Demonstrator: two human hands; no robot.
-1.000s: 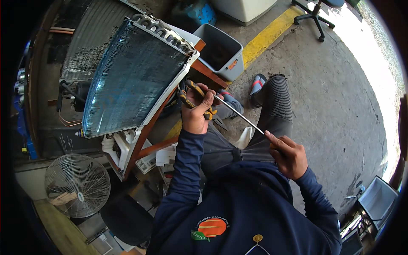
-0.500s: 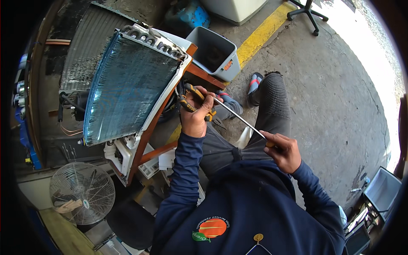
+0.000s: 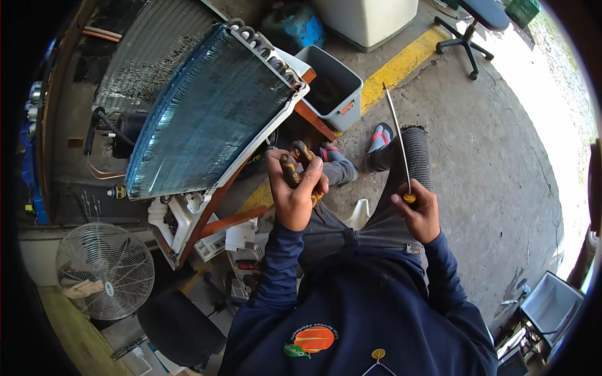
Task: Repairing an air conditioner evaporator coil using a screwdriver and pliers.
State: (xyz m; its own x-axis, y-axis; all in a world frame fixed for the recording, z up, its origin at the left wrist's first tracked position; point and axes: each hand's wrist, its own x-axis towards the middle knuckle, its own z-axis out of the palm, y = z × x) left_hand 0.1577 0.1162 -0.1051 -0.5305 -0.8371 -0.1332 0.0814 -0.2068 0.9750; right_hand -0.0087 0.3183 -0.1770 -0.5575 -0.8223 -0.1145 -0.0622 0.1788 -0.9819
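My left hand [image 3: 296, 202] is closed around pliers [image 3: 290, 172] with black and yellow handles. Their jaws stick out beneath the fingers, over my lap. In my right hand [image 3: 421, 216] I grip a long screwdriver [image 3: 399, 133] by its yellow handle. Its thin metal shaft points away from me, above my right knee, with the tip touching nothing I can see. To the left of my hands leans a large finned coil [image 3: 207, 119] with curved metal tube ends along its top edge. The coil stands apart from both hands.
A wooden frame [image 3: 233, 222] supports the coil unit. Beyond it stand a grey bin [image 3: 356, 100] and a blue container [image 3: 300, 28]. A caged fan [image 3: 105, 269] and a black seat [image 3: 180, 329] are at lower left. A wheeled chair [image 3: 467, 42] stands far right.
The screwdriver's tip has left my left hand, and its shaft has swung round to point away from me. The pliers remain in my left hand. The whole view has shifted slightly.
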